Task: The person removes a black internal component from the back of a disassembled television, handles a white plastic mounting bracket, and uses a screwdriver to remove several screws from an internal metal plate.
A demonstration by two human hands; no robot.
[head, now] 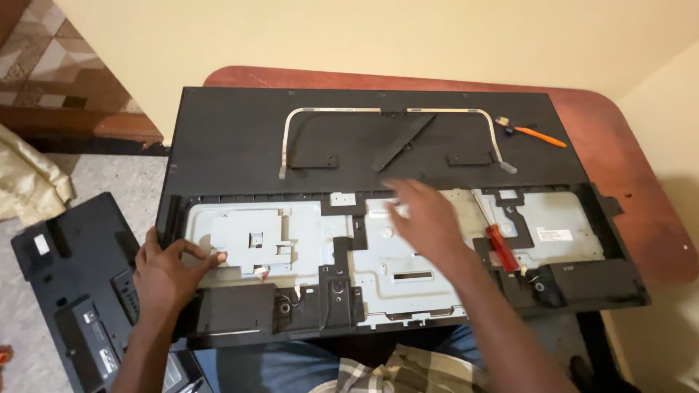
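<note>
We see our two hands, the left hand (pixel 166 271) and the right hand (pixel 426 218), both bare, with bare forearms and no sleeves, rings or watch. Our lap shows blue trousers (pixel 291 367) and a plaid cloth (pixel 408 371) in green, white and brown.

A single head-worn camera looks steeply down and forward from close above the counter (pixel 626 182), toward the cream wall (pixel 364 36), floor (pixel 44 211) at left.

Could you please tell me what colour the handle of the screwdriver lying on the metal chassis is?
Red; the screwdriver shows best in the head view.
</note>
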